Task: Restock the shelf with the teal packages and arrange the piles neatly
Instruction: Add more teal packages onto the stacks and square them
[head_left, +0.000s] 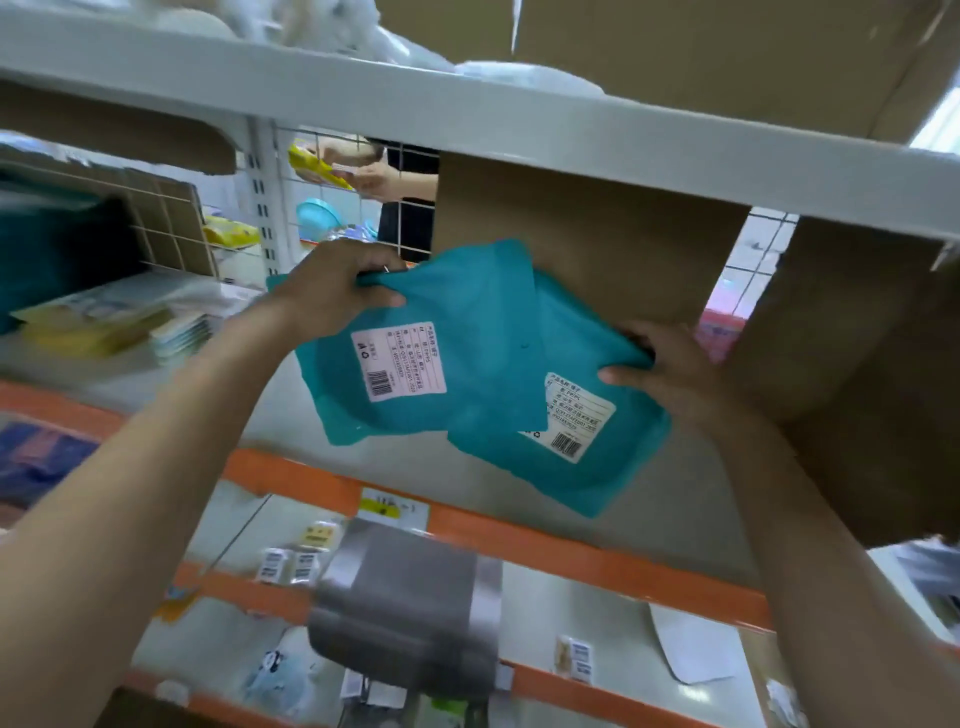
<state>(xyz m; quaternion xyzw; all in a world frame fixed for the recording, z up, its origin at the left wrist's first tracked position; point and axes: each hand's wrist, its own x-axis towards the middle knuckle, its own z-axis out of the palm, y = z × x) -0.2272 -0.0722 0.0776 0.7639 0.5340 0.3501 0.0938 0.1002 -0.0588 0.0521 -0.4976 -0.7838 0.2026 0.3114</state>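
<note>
Left teal package (467, 322): white label (399, 361), tilted. Rows of small Chinese print, mostly unreadable; "PP/PS" just legible. Barcode at the label's 7 o'clock, recycling marks at its 9 o'clock.

Right teal package (519, 467): second white label (576, 415), same layout. Chinese header line, "PP/PS", and a code line ending "-2020". Barcode at its 6 o'clock, digits too small to read.

Orange shelf rail (519, 540): yellow-and-white shelf tag (389, 506) at 6 o'clock of the left package, print blurred.

Lower shelf: small yellow tag (318, 535), blurred. Barcode stickers (272, 564) at 7 o'clock of the shelf tag, and another barcode sticker (579, 654) at its 4 o'clock; none readable.
</note>
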